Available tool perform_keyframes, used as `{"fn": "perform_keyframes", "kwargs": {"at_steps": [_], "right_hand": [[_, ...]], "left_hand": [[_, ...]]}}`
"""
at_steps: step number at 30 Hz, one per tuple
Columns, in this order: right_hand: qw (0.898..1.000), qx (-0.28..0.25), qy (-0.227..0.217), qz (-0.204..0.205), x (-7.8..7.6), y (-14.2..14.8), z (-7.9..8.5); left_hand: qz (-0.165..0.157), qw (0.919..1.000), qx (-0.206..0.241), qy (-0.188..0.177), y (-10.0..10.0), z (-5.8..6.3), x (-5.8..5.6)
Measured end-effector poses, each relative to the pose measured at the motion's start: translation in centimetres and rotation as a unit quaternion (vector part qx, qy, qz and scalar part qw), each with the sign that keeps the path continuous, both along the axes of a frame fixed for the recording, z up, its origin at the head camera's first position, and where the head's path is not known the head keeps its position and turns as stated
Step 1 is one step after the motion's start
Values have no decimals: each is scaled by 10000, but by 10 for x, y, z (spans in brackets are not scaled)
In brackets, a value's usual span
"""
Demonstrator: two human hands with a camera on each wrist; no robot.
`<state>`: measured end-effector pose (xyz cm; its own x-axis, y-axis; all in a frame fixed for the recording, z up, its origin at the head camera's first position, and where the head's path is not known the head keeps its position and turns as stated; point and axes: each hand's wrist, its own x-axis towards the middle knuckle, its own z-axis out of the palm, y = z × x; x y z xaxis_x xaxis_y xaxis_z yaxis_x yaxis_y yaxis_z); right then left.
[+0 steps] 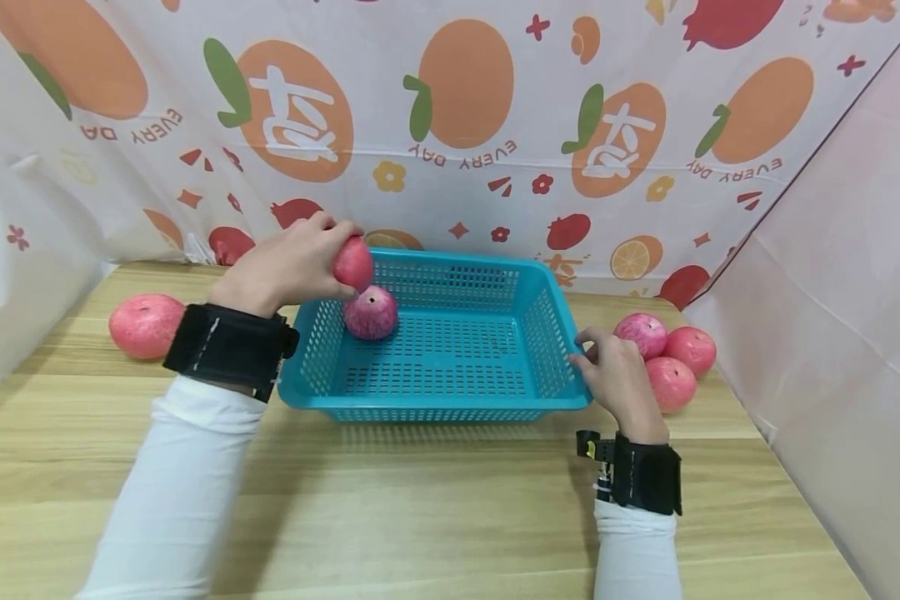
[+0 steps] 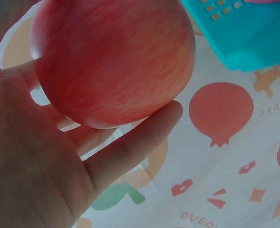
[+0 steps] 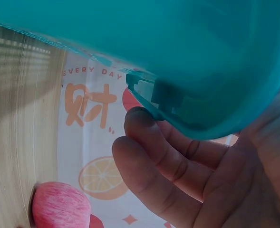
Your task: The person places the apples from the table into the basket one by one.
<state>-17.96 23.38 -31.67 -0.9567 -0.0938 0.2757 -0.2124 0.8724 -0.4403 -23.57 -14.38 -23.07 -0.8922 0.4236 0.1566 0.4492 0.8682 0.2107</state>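
Observation:
My left hand (image 1: 288,262) grips a red apple (image 1: 354,265) over the left end of a blue plastic basket (image 1: 450,402). In the left wrist view the same apple (image 2: 113,61) fills the space between fingers and thumb. Below it, a darker red apple (image 1: 371,315) sits in the basket's left end. At the other end, my right hand (image 1: 617,371) holds the basket's right rim. The right wrist view shows its curled fingers (image 3: 163,166) under the rim (image 3: 211,133), with part of the hand hidden behind the basket.
Another apple (image 1: 147,326) lies on the wooden table (image 1: 435,517) by the left wrist. Right of the basket, three apples (image 1: 671,384) are grouped together. A fruit-printed cloth (image 1: 465,192) hangs behind the basket, and a pale sheet (image 1: 832,333) stands along the right side.

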Motion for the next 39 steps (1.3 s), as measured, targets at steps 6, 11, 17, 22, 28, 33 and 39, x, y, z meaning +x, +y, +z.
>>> {"fn": "perform_keyframes", "kwargs": {"at_steps": [6, 11, 17, 22, 28, 33, 39], "right_hand": [[10000, -36, 13, 10, 0, 0, -1], [10000, -71, -59, -5, 0, -2, -1], [10000, -43, 7, 20, -1, -1, 1], [10000, -67, 0, -16, -2, 2, 2], [10000, -52, -53, -31, -2, 2, 1], [10000, -60, -72, -29, -2, 1, 0], [9999, -81, -87, -42, -1, 0, -1]], "left_hand": [[-76, 10000, -18, 4, 10, -4, -5], [-44, 9999, 23, -133, 17, -5, -8], [-48, 9998, 131, -122, 25, -5, -9], [-121, 9998, 167, -66, 32, -7, -13], [-272, 9993, 204, -146, 39, -10, -18], [-340, 9990, 248, -175, 46, -11, -20], [-416, 9987, 226, -166, 51, -17, -25]]}}
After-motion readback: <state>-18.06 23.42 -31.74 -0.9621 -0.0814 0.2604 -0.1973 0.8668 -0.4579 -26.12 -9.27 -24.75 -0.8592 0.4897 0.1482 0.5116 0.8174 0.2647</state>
